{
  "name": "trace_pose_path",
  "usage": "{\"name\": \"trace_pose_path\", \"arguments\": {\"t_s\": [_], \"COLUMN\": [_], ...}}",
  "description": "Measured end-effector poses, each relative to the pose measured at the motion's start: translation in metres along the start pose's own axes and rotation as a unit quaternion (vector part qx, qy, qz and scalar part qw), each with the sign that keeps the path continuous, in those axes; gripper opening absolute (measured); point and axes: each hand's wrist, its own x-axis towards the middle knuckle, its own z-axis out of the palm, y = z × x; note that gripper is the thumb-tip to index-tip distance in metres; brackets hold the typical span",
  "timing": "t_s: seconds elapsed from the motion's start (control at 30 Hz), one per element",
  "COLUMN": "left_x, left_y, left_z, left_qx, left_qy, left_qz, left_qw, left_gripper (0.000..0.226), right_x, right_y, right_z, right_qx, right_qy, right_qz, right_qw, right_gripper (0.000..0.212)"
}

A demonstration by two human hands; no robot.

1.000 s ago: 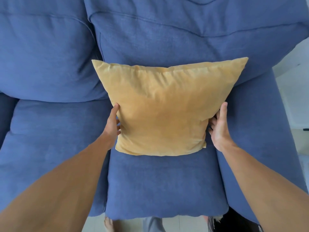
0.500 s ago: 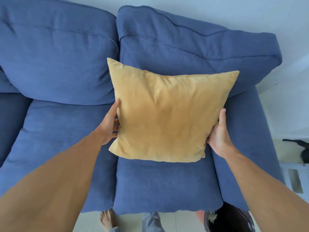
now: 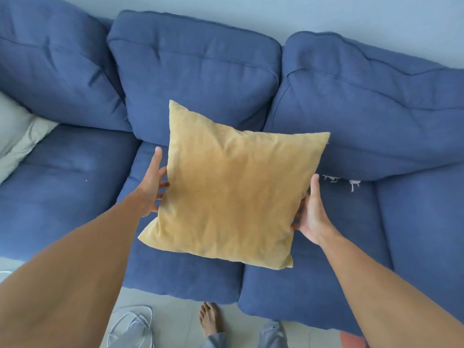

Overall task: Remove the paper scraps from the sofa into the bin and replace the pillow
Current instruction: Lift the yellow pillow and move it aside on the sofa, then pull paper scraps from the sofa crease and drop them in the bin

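Observation:
A mustard-yellow square pillow point(image 3: 231, 192) hangs in the air over the blue sofa point(image 3: 200, 76), lifted off the seat and tilted. My left hand point(image 3: 152, 187) grips its left edge and my right hand point(image 3: 312, 214) grips its right edge. On the seat just right of the pillow, at the foot of the back cushion, lie small white paper scraps point(image 3: 331, 178), with another scrap point(image 3: 353, 183) a little farther right. Part of the seat behind the pillow is hidden. No bin is in view.
A pale grey cushion point(image 3: 17, 136) lies at the sofa's left end. On the tiled floor below the sofa front are white sandals point(image 3: 133, 325) and a bare foot point(image 3: 209, 320). A tiny white speck point(image 3: 86, 180) sits on the left seat cushion.
The pillow has been lifted off the back cushion and carried left over the sofa. The view has shifted, and paper scraps now show on the seat where it stood.

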Motion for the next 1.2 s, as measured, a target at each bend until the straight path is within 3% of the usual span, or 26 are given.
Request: {"name": "trace_pose_path", "arguments": {"t_s": [0.13, 0.27, 0.4, 0.57, 0.7, 0.83, 1.0, 1.1, 1.2], "left_x": [0.016, 0.028, 0.051, 0.074, 0.079, 0.062, 0.037, 0.034, 0.036], "left_y": [-0.012, -0.025, -0.043, -0.058, -0.045, -0.009, 0.028, 0.039, 0.042], "left_z": [-0.059, -0.094, -0.118, -0.127, -0.112, -0.078, -0.007, 0.054, 0.133], "left_qx": [0.008, 0.011, 0.014, 0.006, -0.013, 0.006, 0.129, 0.164, 0.204], "left_qy": [0.031, 0.065, 0.095, 0.096, 0.116, 0.165, 0.15, 0.098, 0.042], "left_qz": [-0.012, 0.008, 0.026, 0.031, 0.046, 0.136, 0.244, 0.269, 0.287], "left_qw": [0.999, 0.998, 0.995, 0.995, 0.992, 0.977, 0.949, 0.944, 0.935], "left_gripper": [0.123, 0.104, 0.089, 0.102, 0.123, 0.105, 0.076, 0.062, 0.048], "right_x": [0.012, 0.027, 0.046, 0.056, 0.055, 0.048, 0.031, 0.022, 0.017], "right_y": [0.022, 0.046, 0.067, 0.065, 0.053, 0.036, 0.014, 0.006, 0.001], "right_z": [0.067, 0.119, 0.152, 0.162, 0.139, 0.105, 0.041, -0.008, -0.067], "right_qx": [-0.001, -0.011, -0.025, -0.007, -0.022, -0.029, -0.045, -0.086, -0.089], "right_qy": [-0.008, -0.021, -0.024, -0.034, -0.023, -0.007, 0.039, 0.112, 0.179], "right_qz": [0.024, 0.047, 0.058, 0.06, 0.048, 0.025, -0.021, -0.067, -0.09], "right_qw": [1.0, 0.999, 0.998, 0.998, 0.998, 0.999, 0.998, 0.988, 0.976], "right_gripper": [0.09, 0.084, 0.098, 0.074, 0.088, 0.093, 0.062, 0.031, 0.021]}}
